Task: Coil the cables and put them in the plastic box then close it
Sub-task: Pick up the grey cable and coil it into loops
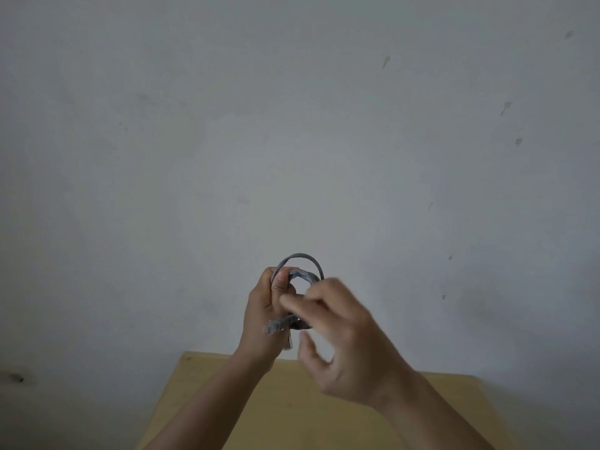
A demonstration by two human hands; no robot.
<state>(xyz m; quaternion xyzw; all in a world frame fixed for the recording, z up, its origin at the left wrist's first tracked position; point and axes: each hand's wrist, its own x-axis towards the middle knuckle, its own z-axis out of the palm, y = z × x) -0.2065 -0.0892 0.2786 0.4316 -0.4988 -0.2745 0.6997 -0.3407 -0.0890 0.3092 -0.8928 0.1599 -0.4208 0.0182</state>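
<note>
A pale grey wall [292, 125] fills most of the frame, dull and unevenly lit, with small chips and marks scattered over its right side and a dark smudge at the lower left edge. Along the bottom centre a light wooden tabletop [324, 414] shows its far edge and left corner; its near part is cut off by the frame and partly covered by the two forearms. No writing or label can be read anywhere. Both hands are raised in front of the wall, above the tabletop, close together at lower centre. The left hand [263, 319] has its fingers curled round a grey cable [300, 258], holding it as a small coil whose loops arch up above the fingers. Two clear plug ends of the cable stick out below the left hand, one pointing to the lower left and one hanging down. The right hand [344, 345] lies just right of the coil and overlaps its lower half; it is blurred, its fingers bent toward the cable, and I cannot tell whether they pinch it or only touch it. The lower loops of the coil are hidden behind the right hand.
</note>
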